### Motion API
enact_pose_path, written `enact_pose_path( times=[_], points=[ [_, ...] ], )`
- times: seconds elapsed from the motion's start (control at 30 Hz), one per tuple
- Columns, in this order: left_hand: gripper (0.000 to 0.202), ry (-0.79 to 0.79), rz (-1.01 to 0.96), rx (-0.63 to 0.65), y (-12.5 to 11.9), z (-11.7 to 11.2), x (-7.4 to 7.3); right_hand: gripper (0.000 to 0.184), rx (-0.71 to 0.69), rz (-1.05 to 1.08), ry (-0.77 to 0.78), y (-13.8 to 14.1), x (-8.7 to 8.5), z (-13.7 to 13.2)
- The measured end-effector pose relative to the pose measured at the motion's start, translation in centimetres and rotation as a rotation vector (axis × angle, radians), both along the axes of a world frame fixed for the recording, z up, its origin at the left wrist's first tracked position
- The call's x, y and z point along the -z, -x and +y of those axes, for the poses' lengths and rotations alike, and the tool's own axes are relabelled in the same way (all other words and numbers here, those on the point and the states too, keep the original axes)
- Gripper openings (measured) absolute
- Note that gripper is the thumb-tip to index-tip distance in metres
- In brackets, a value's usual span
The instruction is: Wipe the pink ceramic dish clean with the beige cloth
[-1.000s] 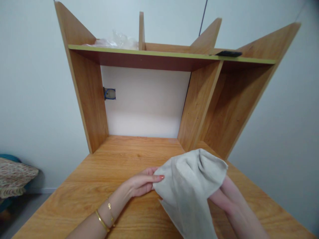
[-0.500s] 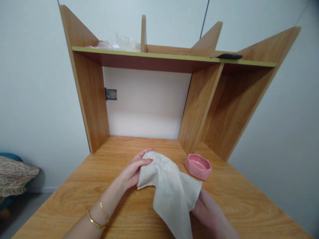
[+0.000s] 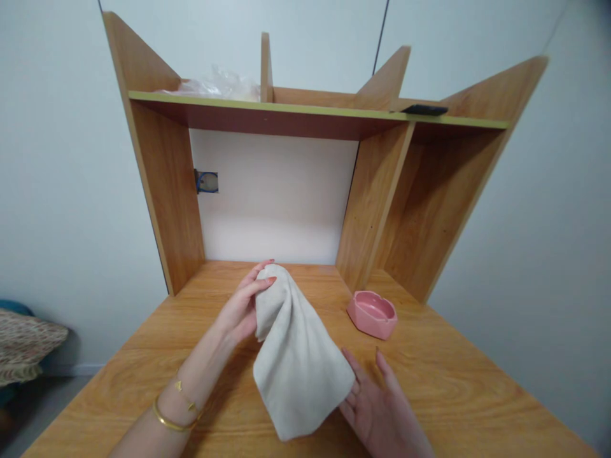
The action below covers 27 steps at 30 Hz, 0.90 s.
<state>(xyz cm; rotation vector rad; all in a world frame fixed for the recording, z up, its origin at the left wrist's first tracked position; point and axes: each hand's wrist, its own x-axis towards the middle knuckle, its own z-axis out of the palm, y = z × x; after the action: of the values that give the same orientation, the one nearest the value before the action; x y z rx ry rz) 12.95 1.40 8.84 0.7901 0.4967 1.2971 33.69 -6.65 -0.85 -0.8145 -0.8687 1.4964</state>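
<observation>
A light grey cloth (image 3: 300, 362) hangs in folds above the wooden desk, its lower corner pointing toward me. My left hand (image 3: 248, 302) pinches the upper left part of it between thumb and fingers. Beside the cloth's right corner, my right hand (image 3: 375, 401) is turned palm up with its thumb and fingers spread. Some of its fingertips lie partly behind the cloth edge, and I cannot tell whether they touch it. Just beyond the right hand stands a pink angular ashtray (image 3: 372, 315) on the desk.
The wooden desk (image 3: 458, 381) carries a hutch whose shelf (image 3: 310, 111) holds a clear plastic bag (image 3: 214, 86) and a flat black object (image 3: 424, 110). A wall box with a blue wire (image 3: 207, 182) shows in the back. Patterned fabric (image 3: 28, 343) lies at far left.
The left hand has lifted the cloth slightly up and left. The right hand has opened and turned palm up, and the cloth's right corner has dropped away from it. The view has shifted a little.
</observation>
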Motion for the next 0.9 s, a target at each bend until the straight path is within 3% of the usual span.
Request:
enact_pose_path(
  times=[0.07,0.13,0.23,0.33,0.47,0.63,0.77,0.9],
  points=[
    [0.043,0.004,-0.009,-0.034,-0.1,-0.1,-0.1,0.046,-0.039,0.11,0.077,0.4,-0.3,-0.1],
    [0.042,0.006,-0.016,-0.052,-0.2,-0.2,-0.2,0.071,-0.036,0.185,0.121,1.0,-0.5,-0.2],
    [0.043,0.007,-0.02,-0.09,-0.2,-0.4,-0.1,0.109,0.055,0.099,0.044,1.6,-0.5,0.1],
    [0.045,0.007,0.004,-0.097,0.2,-0.5,0.1,0.121,0.128,-0.021,-0.054,0.6,-0.6,1.0],
    [0.045,0.018,0.062,-0.083,1.0,-0.6,0.1,0.107,0.19,-0.054,-0.096,-1.8,-2.1,2.2],
    [0.046,0.017,0.1,-0.081,1.3,-0.8,-0.1,0.06,0.225,0.007,-0.045,-3.2,-3.8,3.3],
    [0.046,0.023,0.103,-0.057,1.1,-0.7,0.0,0.048,0.11,0.153,0.095,-2.3,-2.3,3.9],
    [0.046,-0.002,0.101,-0.029,0.8,-0.7,0.0,0.061,0.056,0.236,0.196,-0.8,0.0,3.7]
  ],
)
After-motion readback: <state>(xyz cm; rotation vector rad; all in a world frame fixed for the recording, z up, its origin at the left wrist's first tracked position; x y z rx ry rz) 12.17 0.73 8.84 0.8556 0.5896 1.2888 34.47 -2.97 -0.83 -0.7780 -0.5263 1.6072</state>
